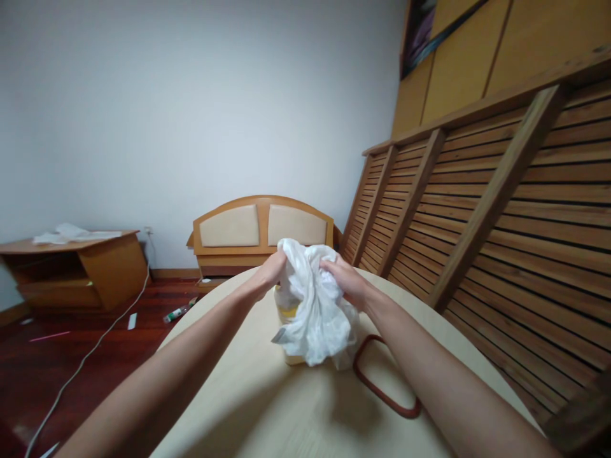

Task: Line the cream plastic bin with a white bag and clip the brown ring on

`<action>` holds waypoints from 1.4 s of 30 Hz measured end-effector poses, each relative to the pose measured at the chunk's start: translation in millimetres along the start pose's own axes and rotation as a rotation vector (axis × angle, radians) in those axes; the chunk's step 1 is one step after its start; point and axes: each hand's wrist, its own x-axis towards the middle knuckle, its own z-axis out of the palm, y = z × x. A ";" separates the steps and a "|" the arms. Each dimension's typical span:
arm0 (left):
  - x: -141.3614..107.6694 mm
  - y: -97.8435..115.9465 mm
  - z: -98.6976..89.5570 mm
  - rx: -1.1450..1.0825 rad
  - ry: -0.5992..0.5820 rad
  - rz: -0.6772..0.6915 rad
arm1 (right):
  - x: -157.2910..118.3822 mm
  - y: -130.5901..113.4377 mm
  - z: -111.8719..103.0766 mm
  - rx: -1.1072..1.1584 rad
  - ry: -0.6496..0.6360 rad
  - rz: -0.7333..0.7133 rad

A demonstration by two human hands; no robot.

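A bunched white cloth [315, 318] hangs between my two hands above a round pale table [252, 394]. My left hand [273, 270] grips its upper left side, and my right hand [344, 277] grips its upper right side. Behind and below the cloth stands a yellow container [288, 312], mostly covered by it. To the right of the container a reddish-brown loop [382, 391] lies on the tabletop, partly behind my right forearm.
A wooden headboard [265, 226] stands beyond the table. Slatted wooden panels [477, 242] lean along the right. At the left are a low desk [105, 270], a white cable [95, 346] and a bottle [176, 313] on the red floor.
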 end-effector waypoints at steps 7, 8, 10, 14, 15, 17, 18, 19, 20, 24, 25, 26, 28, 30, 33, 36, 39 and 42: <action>-24.4 -1.1 0.2 0.009 -0.390 0.344 | -18.3 5.1 -18.1 -0.494 -0.260 -0.187; -26.7 -3.1 1.8 0.007 -0.429 0.364 | -17.4 4.6 -18.6 -0.557 -0.284 -0.216; -28.9 -9.6 4.6 0.018 -0.418 0.368 | -12.5 3.9 -18.2 -0.666 -0.282 -0.256; -25.1 -24.8 6.6 0.024 -0.264 0.360 | 7.9 7.9 -12.3 -0.716 -0.073 -0.246; -23.5 -27.9 6.1 0.002 -0.214 0.361 | 13.7 10.6 -10.0 -0.671 0.001 -0.228; -21.4 -32.9 3.9 -0.064 -0.105 0.353 | 22.4 17.7 -5.4 -0.567 0.122 -0.186; -21.4 -34.6 2.0 -0.093 -0.068 0.354 | 24.4 21.6 -3.4 -0.530 0.160 -0.165; -22.4 -35.7 -0.4 -0.107 -0.059 0.370 | 24.6 25.2 -1.8 -0.509 0.172 -0.145; -24.5 -36.0 -3.1 -0.098 -0.082 0.409 | 23.0 28.0 -0.8 -0.502 0.160 -0.131; -38.3 -30.9 -12.3 0.190 -0.293 0.663 | 4.3 27.8 -2.9 -0.534 -0.087 -0.222; -41.1 -28.9 -12.9 0.262 -0.309 0.692 | -0.7 25.0 -4.6 -0.541 -0.188 -0.255; -42.7 -27.2 -12.5 0.306 -0.295 0.691 | -5.0 21.8 -6.6 -0.551 -0.282 -0.277; -41.5 -24.5 -9.7 0.293 -0.164 0.605 | -10.4 15.7 -11.1 -0.588 -0.405 -0.291; -35.2 -22.5 -6.1 0.193 0.070 0.477 | -12.0 12.0 -15.7 -0.667 -0.476 -0.316; -21.8 -19.1 -3.8 -0.026 0.381 0.328 | -12.4 10.8 -21.8 -0.820 -0.556 -0.385; -13.3 -17.1 -5.0 -0.216 0.375 0.229 | -15.2 9.6 -23.9 -0.934 -0.541 -0.364; -14.0 -19.3 -6.2 -0.308 0.293 0.180 | -18.5 8.5 -19.0 -0.985 -0.547 -0.336; -17.8 -21.4 -7.4 -0.332 0.203 0.143 | -20.0 10.5 -8.8 -1.078 -0.447 -0.330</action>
